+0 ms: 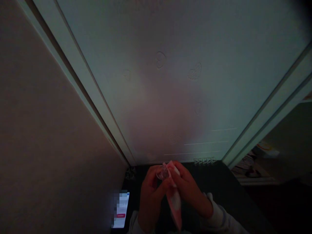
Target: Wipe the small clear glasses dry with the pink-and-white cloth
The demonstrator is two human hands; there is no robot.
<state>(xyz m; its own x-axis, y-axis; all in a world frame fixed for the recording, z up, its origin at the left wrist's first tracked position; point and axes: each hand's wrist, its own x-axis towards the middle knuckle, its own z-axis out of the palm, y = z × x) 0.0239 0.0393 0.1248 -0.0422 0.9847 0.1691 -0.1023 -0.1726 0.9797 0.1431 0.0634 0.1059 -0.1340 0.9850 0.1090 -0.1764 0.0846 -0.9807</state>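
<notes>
Close to the bottom middle, my left hand (151,195) and my right hand (191,188) meet with fingers closed. Between them is a limp, flat pink-and-white piece (175,203), like a packet or folded cloth; its exact kind is unclear in the dim light. Its lower end hangs toward me. My right hand pinches its upper part. At the left fingertips, a small clear, shiny plastic piece (162,173) touches the pink edge. My left thumb lies across toward the pink piece. The fingers hide part of both things.
A lit phone (121,209) lies to the left on the dark surface (207,185). A pale panel with faint heart outlines (168,97) rises ahead. Brown wall (60,146) borders the left. At right, beyond a white frame (268,113), a shelf (258,178) holds several items.
</notes>
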